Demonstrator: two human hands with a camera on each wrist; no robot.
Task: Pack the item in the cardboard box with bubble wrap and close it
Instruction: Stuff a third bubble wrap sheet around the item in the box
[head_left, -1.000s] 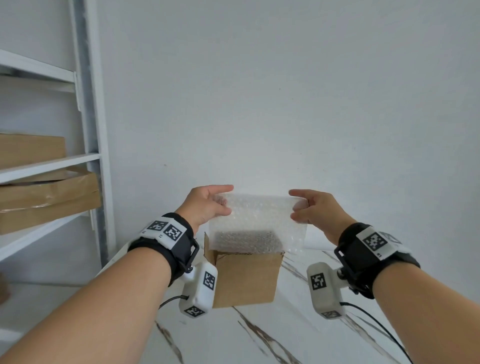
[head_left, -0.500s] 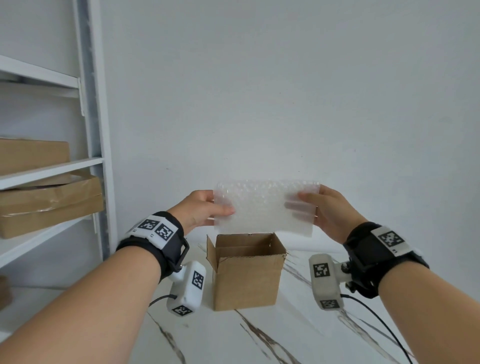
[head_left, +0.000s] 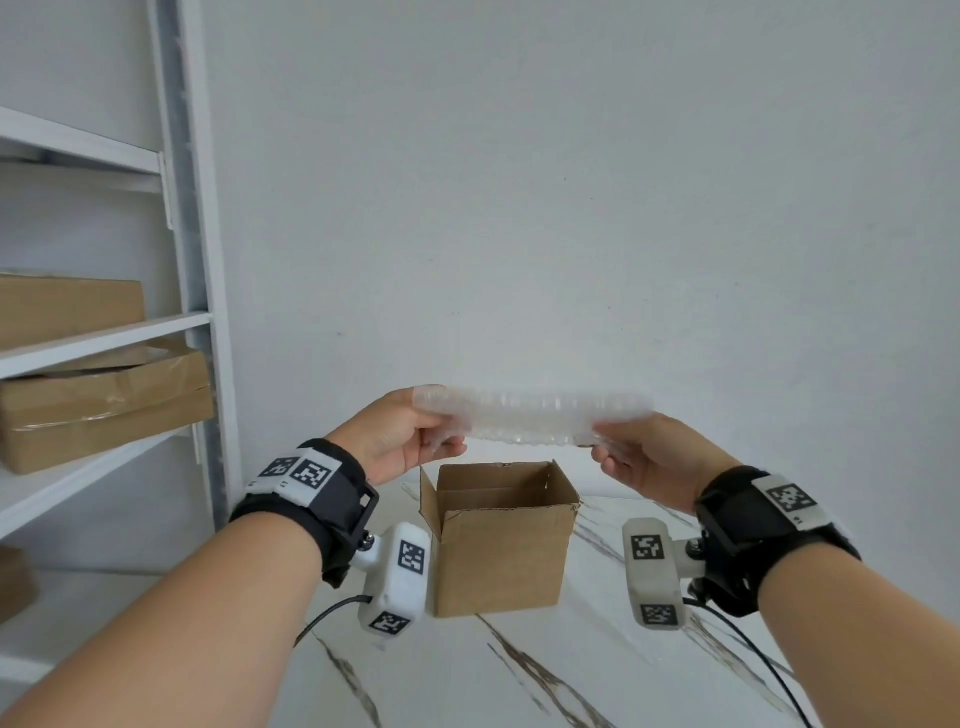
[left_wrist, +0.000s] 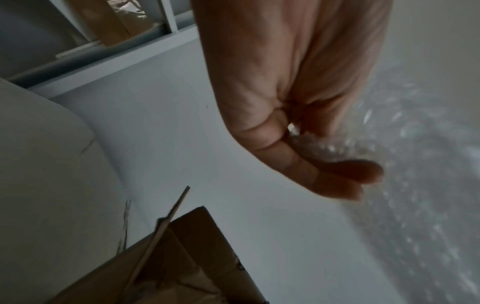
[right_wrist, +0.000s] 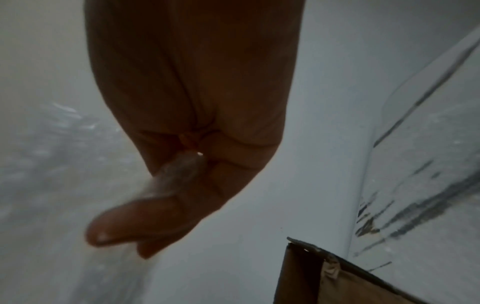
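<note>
A small open cardboard box stands on the white marble table, flaps up. Above it a clear sheet of bubble wrap lies nearly flat, seen edge-on. My left hand pinches its left end and my right hand pinches its right end. In the left wrist view the fingers curl under the bubble wrap, with the box below. The right wrist view shows the fingers under the bubble wrap and a box corner. The box's inside is hidden.
A white shelving unit stands at the left with several brown cardboard boxes on its shelves. A plain white wall rises right behind the table. Cables hang from both wrist cameras.
Both hands lifted the bubble wrap up clear of the box and tipped it from hanging upright to nearly flat. The box has stayed in place.
</note>
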